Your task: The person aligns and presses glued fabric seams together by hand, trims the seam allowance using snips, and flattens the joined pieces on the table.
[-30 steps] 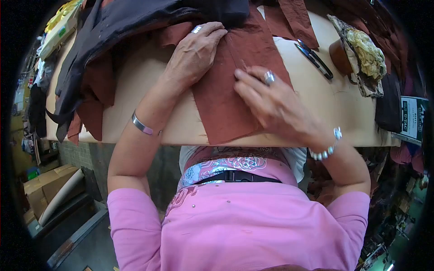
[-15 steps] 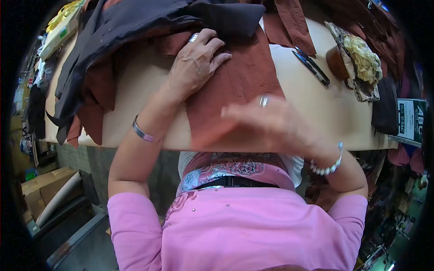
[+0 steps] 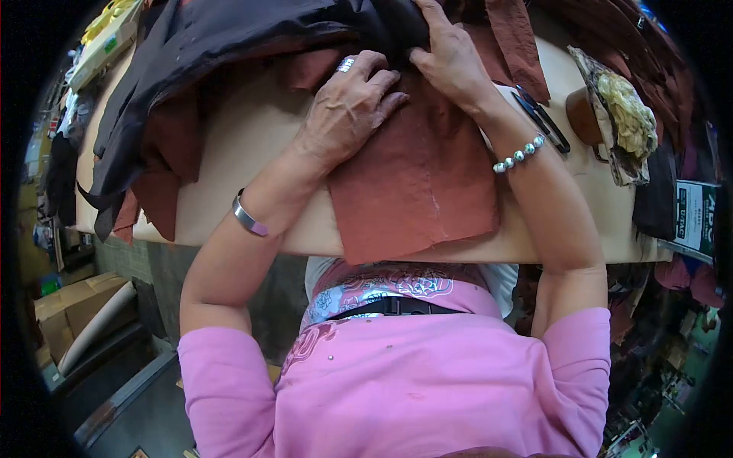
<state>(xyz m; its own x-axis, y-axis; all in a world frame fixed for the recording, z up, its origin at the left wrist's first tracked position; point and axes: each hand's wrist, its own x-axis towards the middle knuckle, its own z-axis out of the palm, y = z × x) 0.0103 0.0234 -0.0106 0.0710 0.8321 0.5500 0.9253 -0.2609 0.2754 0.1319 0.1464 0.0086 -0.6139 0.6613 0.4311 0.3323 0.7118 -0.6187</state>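
Note:
A rust-brown cloth panel (image 3: 416,187) lies on the table, its near end hanging slightly over the front edge. My left hand (image 3: 351,103) rests on its left side with bent fingers, the fingertips near the dark cloth. Beyond it is a heap of dark, nearly black cloth (image 3: 252,34) with brown pieces attached underneath. My right hand (image 3: 454,65) is at the right end of this dark cloth, thumb and forefinger around its fold; the other fingers are mostly hidden. Black thread snips (image 3: 544,120) lie to the right of my right wrist.
A brown cup-like holder (image 3: 582,116) with crumpled yellowish cloth (image 3: 630,107) stands at the right. More brown cloth (image 3: 519,46) lies at the back right. A printed green-and-white package (image 3: 693,217) is at the table's right end. On the floor at left sits a cardboard box (image 3: 80,313).
My right hand has moved from the panel's near right part up to the dark cloth. The panel's near end now lies flat and shows fully. My left hand stays on the panel.

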